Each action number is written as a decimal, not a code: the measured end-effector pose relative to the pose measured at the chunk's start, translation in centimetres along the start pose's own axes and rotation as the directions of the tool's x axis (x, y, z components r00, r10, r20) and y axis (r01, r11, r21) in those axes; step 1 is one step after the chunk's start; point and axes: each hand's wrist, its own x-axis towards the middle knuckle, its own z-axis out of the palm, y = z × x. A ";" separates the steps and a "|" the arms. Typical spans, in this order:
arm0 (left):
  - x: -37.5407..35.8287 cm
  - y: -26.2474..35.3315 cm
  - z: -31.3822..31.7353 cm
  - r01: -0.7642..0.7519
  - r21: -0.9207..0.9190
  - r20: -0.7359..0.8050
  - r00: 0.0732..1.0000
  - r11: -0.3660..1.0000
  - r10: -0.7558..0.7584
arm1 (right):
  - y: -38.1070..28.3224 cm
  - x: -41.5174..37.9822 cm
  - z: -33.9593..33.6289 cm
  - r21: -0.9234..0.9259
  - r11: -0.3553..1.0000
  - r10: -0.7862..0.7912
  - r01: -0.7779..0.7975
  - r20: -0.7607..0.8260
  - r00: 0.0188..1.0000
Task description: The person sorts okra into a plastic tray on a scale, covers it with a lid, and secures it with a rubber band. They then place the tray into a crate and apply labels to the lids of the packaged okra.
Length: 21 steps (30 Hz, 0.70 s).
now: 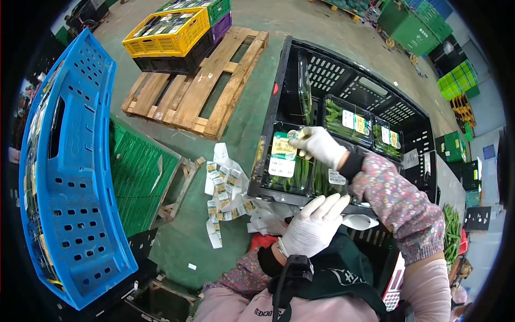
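In the black crate (343, 70) lie several clear-lidded packs of green vegetables with printed labels. My right hand (322, 146), in a white glove, is over the pack (289, 172) at the crate's near left, which has a green and yellow label (283, 147). Its fingers are pinched together at the label's upper right corner; a small roundish piece shows at the fingertips, too small to name. My left hand (314, 225), also gloved, lies at the crate's near edge with fingers stretched out. Another pack (328, 180) sits between the two hands, partly covered.
A strip of printed labels (222, 188) trails on the green floor. To the left stand a blue crate (80, 161) and a stack of green crates (139, 177). Behind, a wooden pallet (198, 91) carries a yellow crate (169, 40) of packs. Loose green vegetables (451, 233) lie at right.
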 end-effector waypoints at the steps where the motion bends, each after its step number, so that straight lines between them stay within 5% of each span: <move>1: 0.0 0.1 0.1 0.007 -0.007 -0.010 1.000 1.000 -0.007 | 1.3 1.0 0.4 -0.268 0.958 -0.130 0.107 -0.072 0.989; 3: -0.1 0.2 0.0 0.009 -0.029 0.010 1.000 1.000 -0.009 | 2.0 1.3 1.2 -0.677 0.698 -0.419 0.235 -0.118 0.900; 8: 0.2 0.3 -0.8 0.019 -0.067 0.068 0.998 0.998 -0.014 | 1.0 0.9 -2.2 -0.850 0.527 -0.495 -0.013 -0.319 0.809; 10: 0.9 0.5 -1.7 0.066 -0.103 0.069 0.996 0.993 -0.059 | 0.4 -0.1 -5.5 -0.810 0.569 -0.592 0.142 -0.283 0.754; 12: 0.7 0.4 -1.8 0.048 -0.172 0.048 0.998 0.984 -0.041 | -2.5 -4.3 -7.7 -0.275 0.922 -0.332 0.274 -0.194 0.923; 13: 0.6 0.4 -1.8 0.061 -0.217 0.019 0.998 0.974 -0.058 | -4.3 -7.5 -8.1 -0.139 0.961 -0.258 0.237 -0.157 0.953; 16: 0.8 0.9 -2.5 0.112 -0.311 -0.003 0.993 0.944 -0.119 | -6.1 -16.1 -8.7 0.124 0.907 -0.407 0.402 0.019 0.913; 17: 0.9 1.1 -2.6 0.124 -0.312 -0.008 0.991 0.942 -0.133 | -5.8 -18.3 -8.6 0.112 0.894 -0.444 0.435 0.081 0.892; 18: 1.0 1.3 -2.7 0.136 -0.312 -0.012 0.989 0.940 -0.146 | -5.3 -20.0 -8.8 -0.099 0.860 -0.487 0.500 0.132 0.863; 20: 1.0 1.5 -2.9 0.135 -0.339 -0.053 0.985 0.931 -0.162 | -4.5 -22.7 -7.9 -0.370 0.760 -0.536 0.534 0.107 0.837; 21: 0.9 1.4 -3.0 0.128 -0.344 -0.056 0.986 0.930 -0.156 | -3.9 -23.5 -7.7 -0.353 0.807 -0.489 0.474 0.052 0.871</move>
